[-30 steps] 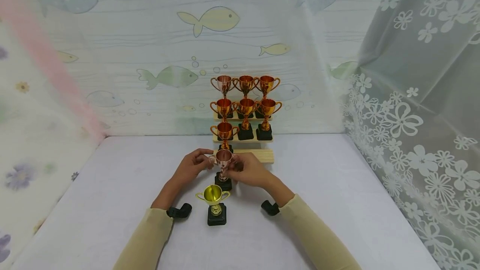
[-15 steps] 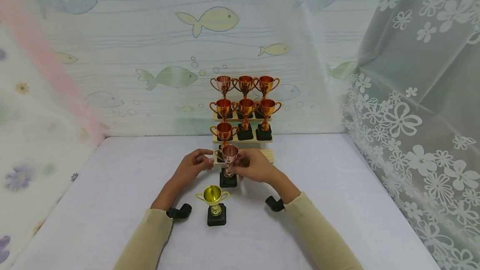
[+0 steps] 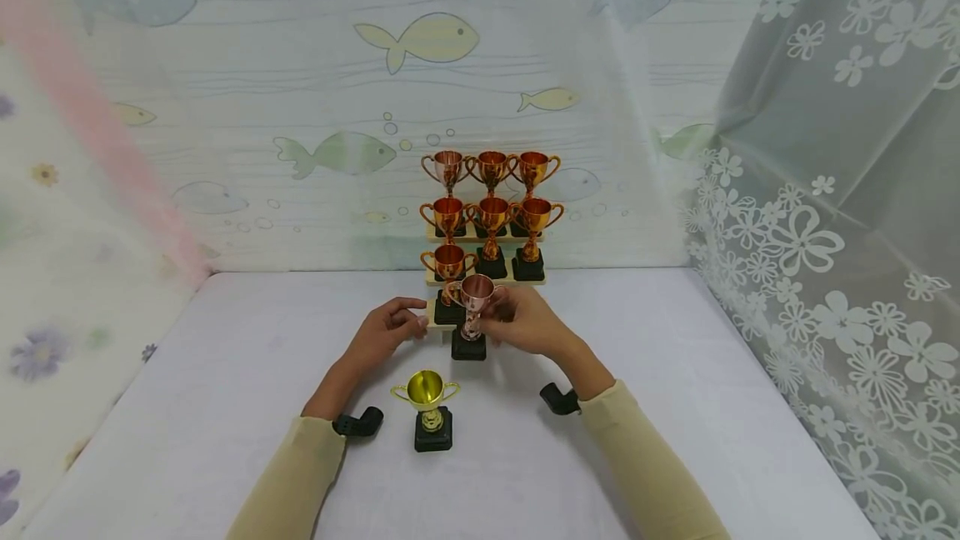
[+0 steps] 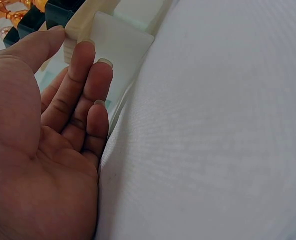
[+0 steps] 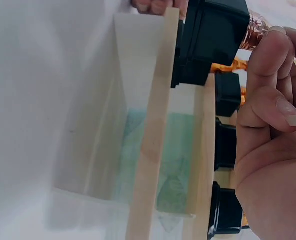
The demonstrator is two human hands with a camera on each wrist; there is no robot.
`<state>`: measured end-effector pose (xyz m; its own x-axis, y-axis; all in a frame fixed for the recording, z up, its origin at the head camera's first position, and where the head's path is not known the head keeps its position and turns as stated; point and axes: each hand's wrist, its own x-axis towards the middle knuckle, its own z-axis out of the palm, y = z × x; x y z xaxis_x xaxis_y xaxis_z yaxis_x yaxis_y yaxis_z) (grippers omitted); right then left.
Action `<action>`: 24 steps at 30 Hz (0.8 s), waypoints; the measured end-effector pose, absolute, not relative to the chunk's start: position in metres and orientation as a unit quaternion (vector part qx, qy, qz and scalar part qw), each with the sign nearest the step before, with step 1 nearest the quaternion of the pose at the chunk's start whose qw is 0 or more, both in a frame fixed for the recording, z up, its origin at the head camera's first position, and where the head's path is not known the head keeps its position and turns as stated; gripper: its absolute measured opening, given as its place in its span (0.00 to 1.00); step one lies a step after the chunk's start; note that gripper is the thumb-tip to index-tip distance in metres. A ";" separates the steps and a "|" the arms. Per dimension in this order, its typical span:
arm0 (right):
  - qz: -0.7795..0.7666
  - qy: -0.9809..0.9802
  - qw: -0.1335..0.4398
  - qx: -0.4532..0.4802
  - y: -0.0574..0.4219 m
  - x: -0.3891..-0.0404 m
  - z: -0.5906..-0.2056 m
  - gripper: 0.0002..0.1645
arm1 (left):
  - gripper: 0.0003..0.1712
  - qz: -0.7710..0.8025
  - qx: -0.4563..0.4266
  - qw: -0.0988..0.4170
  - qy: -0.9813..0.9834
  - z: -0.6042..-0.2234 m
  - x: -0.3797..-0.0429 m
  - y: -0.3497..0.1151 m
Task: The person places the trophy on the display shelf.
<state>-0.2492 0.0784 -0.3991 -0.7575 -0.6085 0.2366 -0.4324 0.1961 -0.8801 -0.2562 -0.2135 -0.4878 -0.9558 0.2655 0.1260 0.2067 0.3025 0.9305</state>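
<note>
My right hand (image 3: 528, 323) pinches the stem of a rose-gold trophy cup (image 3: 477, 294), upright in front of the stepped wooden stand (image 3: 432, 312). Its black base (image 5: 217, 30) appears near the top of the right wrist view, partly overlapping the lowest board. An orange-bronze trophy (image 3: 448, 260) stands at the left end of that lowest board, partly hidden by the rose-gold one. My left hand (image 3: 386, 332) holds the board's left end between thumb and fingers; in the left wrist view the thumb (image 4: 45, 45) lies against the wood. A yellow-gold trophy (image 3: 427, 390) stands nearer on the table.
Several orange-bronze trophies (image 3: 492, 215) fill the upper steps in rows. Behind the stand hangs a pale curtain (image 3: 315, 73) with fish drawings, and a lace-patterned sheet (image 3: 840, 273) drapes along the right side. A white cloth (image 3: 285, 298) covers the table.
My right hand has carried the rose-gold trophy rightward and farther away, to the front of the lowest board. My left hand and the yellow-gold trophy have stayed in place.
</note>
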 end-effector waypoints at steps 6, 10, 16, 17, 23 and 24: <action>-0.537 0.772 0.074 -0.332 0.082 -0.236 -0.374 0.07 | 0.23 0.566 0.145 0.032 0.811 -0.485 -0.255 -0.214; -0.537 0.774 0.065 -0.330 0.084 -0.234 -0.371 0.06 | 0.23 0.564 0.142 0.024 0.813 -0.485 -0.254 -0.213; -0.545 0.771 0.050 -0.325 0.088 -0.239 -0.375 0.05 | 0.23 0.565 0.143 0.019 0.812 -0.485 -0.253 -0.212; -0.548 0.769 0.049 -0.325 0.089 -0.239 -0.375 0.04 | 0.22 0.566 0.141 0.020 0.812 -0.485 -0.253 -0.212; -0.561 0.764 0.050 -0.316 0.091 -0.241 -0.374 0.05 | 0.21 0.567 0.128 0.030 0.813 -0.484 -0.252 -0.212; -0.561 0.765 0.048 -0.313 0.091 -0.241 -0.373 0.06 | 0.21 0.568 0.127 0.031 0.813 -0.484 -0.252 -0.212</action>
<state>-0.2405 0.0914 -0.3731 -0.7994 -0.5332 0.2770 -0.4244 0.1747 -0.8885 -0.2524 -0.2124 -0.4838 -0.9659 0.2416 0.0933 0.1706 0.3227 0.9310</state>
